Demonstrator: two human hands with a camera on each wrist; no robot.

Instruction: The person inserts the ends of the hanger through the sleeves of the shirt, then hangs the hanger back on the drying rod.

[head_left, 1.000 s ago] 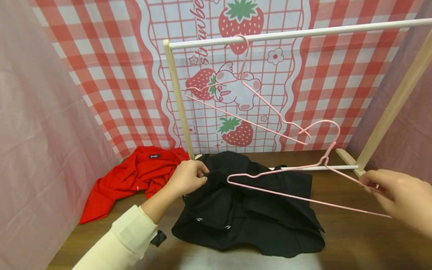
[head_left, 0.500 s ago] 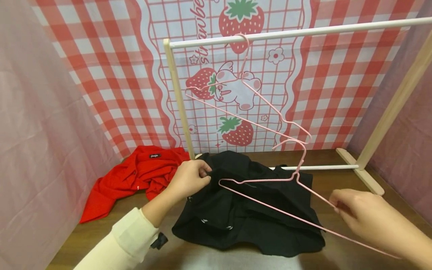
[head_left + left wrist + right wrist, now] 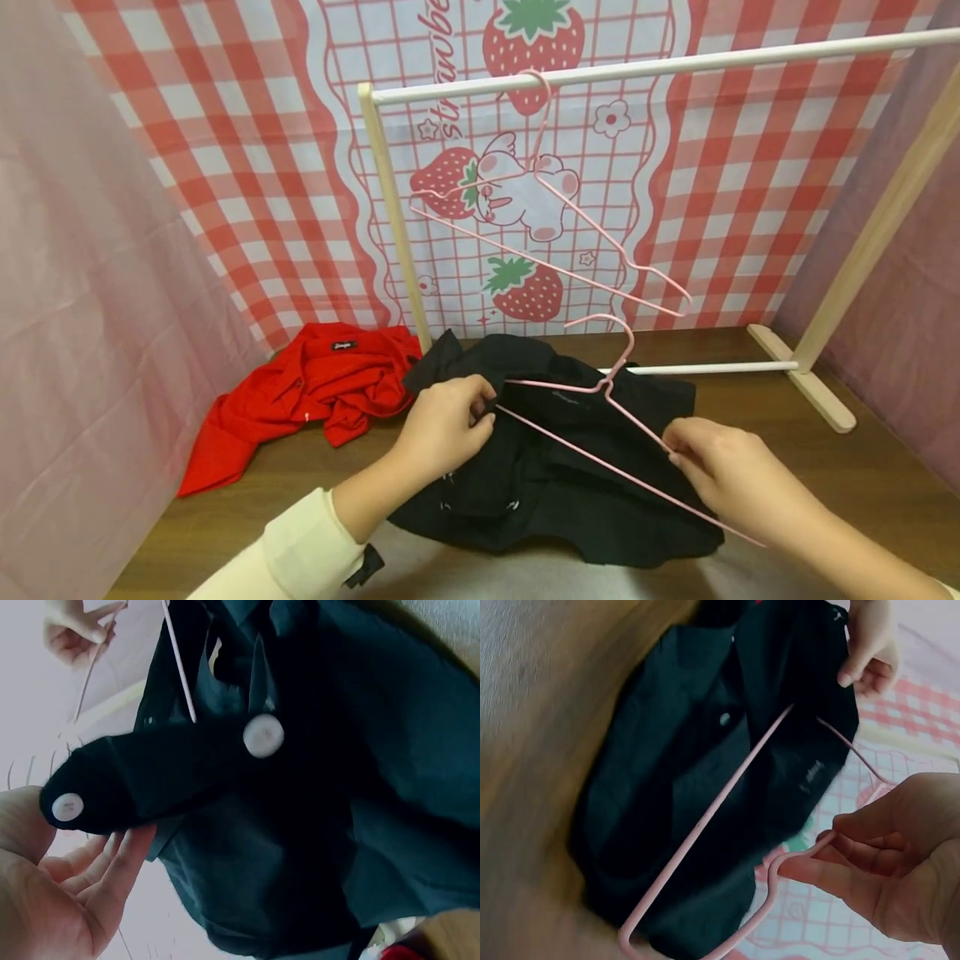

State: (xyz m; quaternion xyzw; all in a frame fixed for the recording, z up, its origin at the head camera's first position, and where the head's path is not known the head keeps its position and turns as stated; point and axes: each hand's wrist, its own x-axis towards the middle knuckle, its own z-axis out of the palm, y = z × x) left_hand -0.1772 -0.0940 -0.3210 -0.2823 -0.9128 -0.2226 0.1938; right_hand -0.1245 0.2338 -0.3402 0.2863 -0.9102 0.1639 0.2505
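Observation:
My left hand (image 3: 450,421) pinches the edge of a black buttoned shirt (image 3: 592,492), lifting that part off the table. In the left wrist view, the fingers hold a black band of the shirt (image 3: 172,765) with two white buttons. My right hand (image 3: 731,467) grips one sloping arm of a pink wire hanger (image 3: 618,475), its hook pointing up and left. The hanger's far end passes into the black cloth by my left hand and is hidden there. In the right wrist view, the hanger's near corner (image 3: 626,937) is bare, with the shirt (image 3: 705,765) behind it.
A clothes rack with a white rail (image 3: 675,65) and wooden posts (image 3: 393,217) stands behind. Another pink hanger (image 3: 547,267) hangs from the rail. A red garment (image 3: 300,392) lies at the left on the wooden table (image 3: 810,492). A checked strawberry cloth (image 3: 225,192) covers the back.
My right hand has moved left and a little down with the hanger, whose far end has slipped into the shirt. My left hand has shifted slightly right, raising the shirt's edge.

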